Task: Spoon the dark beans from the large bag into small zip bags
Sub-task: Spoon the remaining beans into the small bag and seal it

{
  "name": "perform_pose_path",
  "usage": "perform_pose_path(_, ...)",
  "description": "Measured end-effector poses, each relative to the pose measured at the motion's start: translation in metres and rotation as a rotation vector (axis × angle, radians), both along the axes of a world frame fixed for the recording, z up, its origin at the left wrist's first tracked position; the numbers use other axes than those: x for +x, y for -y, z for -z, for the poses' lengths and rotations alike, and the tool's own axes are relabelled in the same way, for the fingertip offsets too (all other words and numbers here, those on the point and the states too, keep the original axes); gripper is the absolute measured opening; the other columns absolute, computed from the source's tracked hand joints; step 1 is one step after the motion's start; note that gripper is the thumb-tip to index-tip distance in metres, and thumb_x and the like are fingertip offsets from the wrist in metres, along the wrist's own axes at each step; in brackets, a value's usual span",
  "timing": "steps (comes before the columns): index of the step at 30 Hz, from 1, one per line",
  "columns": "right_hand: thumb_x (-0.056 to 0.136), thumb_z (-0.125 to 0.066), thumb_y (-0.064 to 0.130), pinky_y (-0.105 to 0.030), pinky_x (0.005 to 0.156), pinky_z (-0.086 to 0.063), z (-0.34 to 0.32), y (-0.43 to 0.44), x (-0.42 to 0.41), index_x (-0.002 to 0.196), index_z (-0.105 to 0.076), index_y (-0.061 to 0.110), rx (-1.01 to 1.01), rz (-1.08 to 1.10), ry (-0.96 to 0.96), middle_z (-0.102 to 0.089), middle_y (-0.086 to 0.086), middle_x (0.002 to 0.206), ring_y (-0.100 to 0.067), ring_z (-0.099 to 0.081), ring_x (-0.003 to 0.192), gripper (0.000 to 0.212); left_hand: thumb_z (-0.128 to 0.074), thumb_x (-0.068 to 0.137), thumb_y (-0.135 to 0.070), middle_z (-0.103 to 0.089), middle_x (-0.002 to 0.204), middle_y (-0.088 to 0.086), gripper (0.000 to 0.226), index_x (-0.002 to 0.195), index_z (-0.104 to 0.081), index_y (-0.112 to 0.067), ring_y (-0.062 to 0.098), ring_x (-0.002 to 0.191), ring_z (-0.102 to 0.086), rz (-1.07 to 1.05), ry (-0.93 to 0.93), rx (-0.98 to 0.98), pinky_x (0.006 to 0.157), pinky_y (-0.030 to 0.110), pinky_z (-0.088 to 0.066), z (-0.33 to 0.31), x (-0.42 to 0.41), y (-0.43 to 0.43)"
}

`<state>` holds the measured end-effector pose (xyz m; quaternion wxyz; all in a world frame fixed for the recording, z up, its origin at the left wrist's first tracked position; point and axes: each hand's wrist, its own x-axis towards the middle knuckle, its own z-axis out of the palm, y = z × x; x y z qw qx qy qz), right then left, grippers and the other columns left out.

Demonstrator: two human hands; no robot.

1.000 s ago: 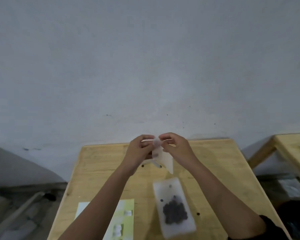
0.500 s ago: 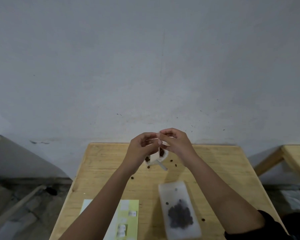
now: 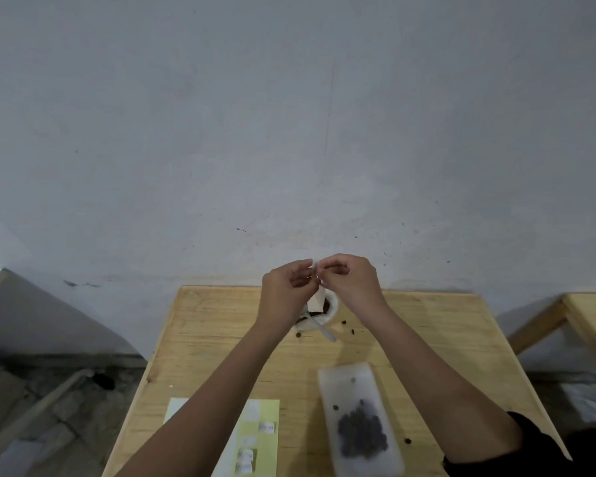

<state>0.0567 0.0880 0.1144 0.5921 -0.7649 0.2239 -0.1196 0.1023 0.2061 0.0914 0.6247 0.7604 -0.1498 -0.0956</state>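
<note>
On my feed the left hand (image 3: 285,287) is raised over the far tabletop (image 3: 214,339), its curled fingers pinching the top edge of the small zip bag (image 3: 316,301). The right hand (image 3: 351,282) pinches that same edge. The bag hangs above a white bowl (image 3: 333,309) that holds beans and a spoon (image 3: 324,330). Nearer me, the large bag (image 3: 341,383) lies flat with dark beans (image 3: 362,432) inside.

Dim, flat light; soft focus throughout (wide-angle bending at the edges).
</note>
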Motion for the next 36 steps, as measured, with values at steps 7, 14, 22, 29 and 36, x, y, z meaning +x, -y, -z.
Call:
perform_pose_path(7, 0.079, -0.071, 0.004, -0.03, 0.072, -0.059, 0.004, -0.004, 0.003, 0.083, -0.07, 0.006, -0.004, 0.069, -0.014, -0.069, -0.01, 0.073, -0.024, -0.07, 0.072, 0.004, -0.057, 0.082, 0.009, -0.059, 0.068, -0.009, 0.023, 0.093, -0.071, -0.004, 0.011, 0.066, -0.053, -0.028, 0.123, 0.029, 0.069, 0.026, -0.046, 0.005, -0.009, 0.002)
perform_pose_path(14, 0.078, -0.066, -0.01, -0.019, 0.056, -0.057, 0.01, -0.005, -0.001, 0.071, -0.066, 0.004, 0.052, 0.097, -0.14, -0.065, -0.008, 0.069, -0.017, -0.066, 0.062, 0.016, -0.065, 0.079, 0.007, -0.072, 0.086, 0.016, 0.017, 0.095, -0.071, 0.003, 0.014, 0.078, -0.066, 0.004, 0.195, 0.188, 0.076, 0.027, -0.056, 0.009, 0.004, -0.002)
perform_pose_path(22, 0.078, -0.058, -0.012, -0.034, 0.067, -0.06, 0.011, 0.003, -0.001, 0.066, -0.067, 0.009, -0.107, 0.081, -0.207, -0.069, -0.013, 0.076, -0.026, -0.07, 0.066, 0.025, -0.063, 0.078, 0.006, -0.072, 0.09, 0.014, 0.021, 0.097, -0.071, 0.002, 0.017, 0.079, -0.067, -0.112, 0.186, 0.266, 0.075, 0.025, -0.055, 0.014, 0.025, -0.009)
perform_pose_path(29, 0.077, -0.066, -0.006, -0.025, 0.063, -0.059, -0.02, 0.015, 0.007, 0.071, -0.069, 0.006, -0.094, -0.061, -0.24, -0.068, -0.009, 0.069, -0.02, -0.07, 0.062, 0.014, -0.068, 0.085, -0.019, -0.066, 0.109, -0.006, 0.034, 0.119, -0.062, -0.016, -0.006, 0.1, -0.059, 0.3, 0.17, 0.152, 0.089, 0.021, -0.051, 0.006, 0.018, -0.018)
perform_pose_path(36, 0.076, -0.062, -0.007, -0.03, 0.069, -0.059, -0.05, 0.02, 0.011, 0.081, -0.069, -0.003, -0.061, -0.29, -0.178, -0.067, -0.011, 0.066, -0.02, -0.066, 0.061, 0.009, -0.082, 0.053, -0.056, 0.016, 0.147, -0.032, 0.136, 0.145, 0.016, -0.035, -0.006, 0.14, 0.008, 0.534, 0.299, 0.356, 0.112, 0.027, -0.015, -0.001, 0.012, -0.026)
